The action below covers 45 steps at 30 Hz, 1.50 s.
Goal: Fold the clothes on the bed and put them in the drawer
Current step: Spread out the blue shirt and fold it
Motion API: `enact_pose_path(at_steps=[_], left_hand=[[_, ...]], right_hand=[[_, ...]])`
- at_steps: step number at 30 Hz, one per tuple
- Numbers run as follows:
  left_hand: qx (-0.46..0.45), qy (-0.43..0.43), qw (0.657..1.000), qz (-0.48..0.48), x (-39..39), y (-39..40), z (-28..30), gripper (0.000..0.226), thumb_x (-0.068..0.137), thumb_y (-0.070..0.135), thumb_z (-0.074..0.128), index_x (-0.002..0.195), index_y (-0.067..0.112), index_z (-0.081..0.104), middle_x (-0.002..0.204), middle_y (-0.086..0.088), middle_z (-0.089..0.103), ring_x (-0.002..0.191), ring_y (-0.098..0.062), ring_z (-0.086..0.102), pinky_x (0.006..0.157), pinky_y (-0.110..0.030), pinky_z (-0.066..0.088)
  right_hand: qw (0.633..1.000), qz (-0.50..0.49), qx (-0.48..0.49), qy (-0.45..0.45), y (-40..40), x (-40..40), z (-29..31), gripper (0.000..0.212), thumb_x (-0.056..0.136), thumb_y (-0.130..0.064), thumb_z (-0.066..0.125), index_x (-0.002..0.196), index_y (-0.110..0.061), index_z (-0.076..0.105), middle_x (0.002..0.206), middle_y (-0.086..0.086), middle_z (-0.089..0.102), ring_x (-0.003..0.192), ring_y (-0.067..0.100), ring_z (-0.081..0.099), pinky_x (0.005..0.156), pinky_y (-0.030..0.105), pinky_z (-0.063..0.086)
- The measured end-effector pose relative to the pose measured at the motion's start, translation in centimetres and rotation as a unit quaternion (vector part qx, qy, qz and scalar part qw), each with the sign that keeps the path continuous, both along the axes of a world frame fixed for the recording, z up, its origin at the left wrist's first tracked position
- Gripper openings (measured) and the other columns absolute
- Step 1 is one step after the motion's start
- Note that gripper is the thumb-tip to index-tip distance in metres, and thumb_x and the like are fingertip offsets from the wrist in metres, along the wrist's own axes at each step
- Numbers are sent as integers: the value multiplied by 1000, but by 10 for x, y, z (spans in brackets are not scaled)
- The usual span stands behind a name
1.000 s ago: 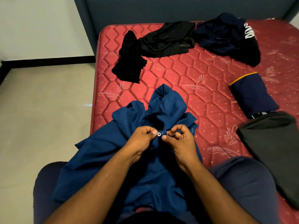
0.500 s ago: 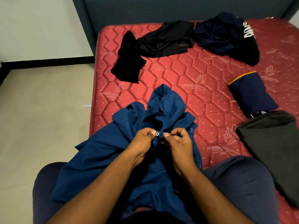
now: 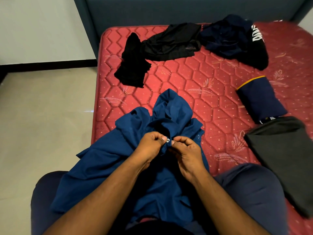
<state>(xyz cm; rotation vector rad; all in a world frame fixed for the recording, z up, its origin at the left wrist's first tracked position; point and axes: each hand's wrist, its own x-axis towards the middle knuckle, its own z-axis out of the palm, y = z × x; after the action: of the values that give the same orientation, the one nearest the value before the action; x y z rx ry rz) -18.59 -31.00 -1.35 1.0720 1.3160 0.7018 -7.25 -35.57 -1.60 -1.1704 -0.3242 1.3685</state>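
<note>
A blue button-up shirt [image 3: 118,160] lies bunched over my lap and the near edge of the red mattress [image 3: 194,78]. My left hand [image 3: 149,148] pinches the shirt's placket at a small white button [image 3: 167,140]. My right hand [image 3: 186,153] pinches the facing edge of fabric right beside it, thumbs almost touching. Unfolded clothes lie at the far end: a black piece [image 3: 132,65], a black garment [image 3: 171,42] and a navy garment with white lettering [image 3: 233,39]. Folded pieces sit at the right: a navy one with a yellow trim [image 3: 260,99] and a dark grey one [image 3: 288,155].
A dark blue headboard [image 3: 186,9] stands behind the mattress. Pale tiled floor [image 3: 42,124] stretches to the left of the bed, with a white wall and black skirting beyond. My knees in dark trousers [image 3: 250,189] press against the mattress edge. No drawer is in view.
My two hands have drawn closer together at the button, with the right thumb now pressed up against it. The shirt has barely shifted.
</note>
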Motion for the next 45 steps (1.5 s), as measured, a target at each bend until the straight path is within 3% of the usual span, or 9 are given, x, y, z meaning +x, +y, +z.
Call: enact_pose_path(at_steps=[9,18,21,25,29,35,39,42,45], left_hand=[[-48,-52,997,30,-2,-4,-2,21,91,4,62,71,10,63,70,-4,63,65,-9,55,62,-15,46],[-16,3,1000,-26,-4,1,-9,26,93,8,60,68,14,60,60,0,49,56,-7,39,56,-24,32],[37,9,999,16,-3,-1,-10,22,89,3,64,69,13,64,61,3,58,51,4,47,57,-14,39],[118,14,986,114,-1,-8,-9,14,88,14,68,74,10,68,66,4,63,58,0,50,60,-14,42],[177,95,976,85,-3,-10,-11,18,86,26,70,71,16,70,65,9,65,60,1,54,63,-16,41],[112,129,982,81,1,-11,-15,21,94,19,60,74,12,63,63,8,55,57,-3,46,59,-23,35],[19,30,994,106,4,-14,-18,32,98,16,53,67,14,50,59,3,40,55,-7,33,52,-22,31],[-48,-69,993,84,-1,-11,-20,30,99,17,51,70,13,54,72,-9,43,66,-19,36,59,-30,33],[-63,-79,992,75,-3,-8,-20,29,100,18,50,72,12,57,77,-12,47,71,-22,39,63,-32,36]], right_hand=[[1000,-12,9,-12,-4,-2,-5,19,79,14,63,86,-4,60,60,3,63,56,10,60,62,22,51],[998,8,8,-62,-3,0,-6,22,75,13,69,83,-6,61,70,11,62,63,16,60,66,24,51],[991,3,14,-130,0,-1,-6,25,73,14,71,77,-8,59,70,13,62,65,19,59,66,25,50],[966,0,43,-255,6,-2,-5,33,74,9,72,69,-18,54,71,15,60,70,19,58,70,32,49],[932,8,72,-356,8,-6,-7,36,75,3,72,64,-23,49,62,-6,60,64,9,55,67,32,48],[953,-5,63,-297,4,-13,-15,38,76,8,70,66,-20,47,76,21,66,72,19,63,75,38,52],[989,-16,45,-137,2,-16,-16,29,79,13,66,73,-11,49,69,7,66,68,12,64,70,24,51],[998,0,29,-54,2,-11,-15,24,79,12,66,77,-9,55,66,5,65,61,11,60,65,24,48],[984,48,38,-170,5,-4,-15,19,78,9,70,79,-8,61,71,6,65,68,14,58,66,23,48]])
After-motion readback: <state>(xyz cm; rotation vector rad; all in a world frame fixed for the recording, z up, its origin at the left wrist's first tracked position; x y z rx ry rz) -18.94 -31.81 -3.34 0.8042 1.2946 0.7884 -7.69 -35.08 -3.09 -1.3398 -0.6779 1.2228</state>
